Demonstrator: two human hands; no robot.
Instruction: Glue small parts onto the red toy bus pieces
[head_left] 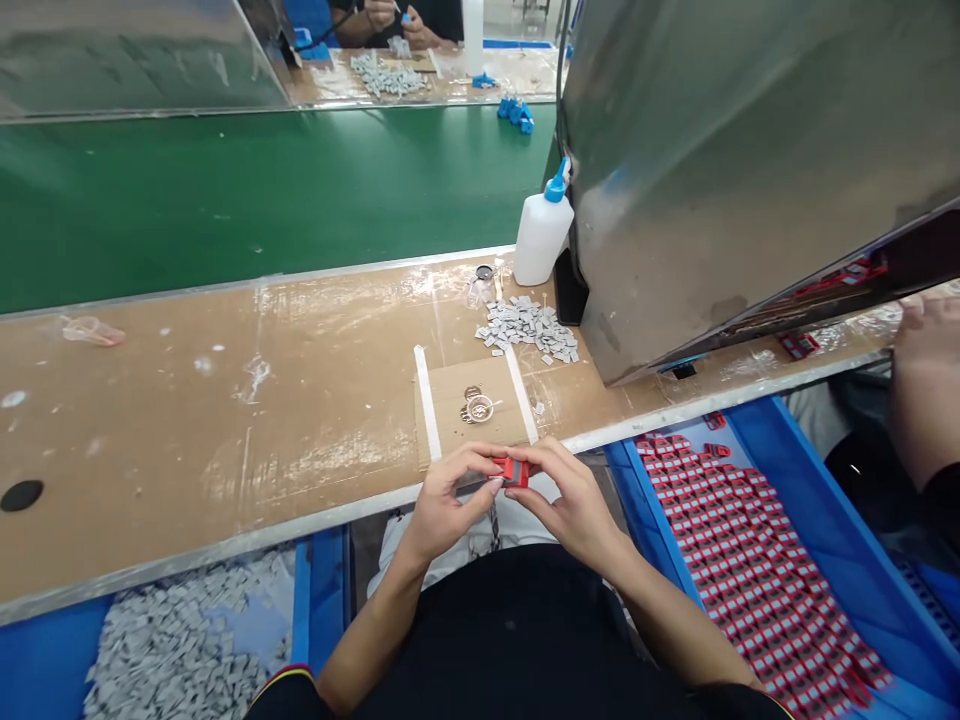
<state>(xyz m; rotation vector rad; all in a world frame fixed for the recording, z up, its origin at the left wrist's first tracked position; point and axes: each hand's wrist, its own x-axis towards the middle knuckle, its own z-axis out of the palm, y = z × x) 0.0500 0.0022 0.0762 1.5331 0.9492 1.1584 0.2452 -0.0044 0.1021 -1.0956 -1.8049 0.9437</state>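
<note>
Red covers the one small piece [516, 472] just below the frame's centre, pinched between the fingertips of the left hand [457, 500] and right hand [568, 490]. A light grip on its edges, holding it steady and leaving its grey face uncovered, seems best. Counted: one blue-capped bottle [541, 238], one small cup [479, 408], two tape strips [427, 405]; the grey chips [527, 328] right of centre are too many to count.

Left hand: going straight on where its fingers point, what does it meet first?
The red part, which the left hand holds; just past that, probably the right hand, though depth is hard to judge.
</note>
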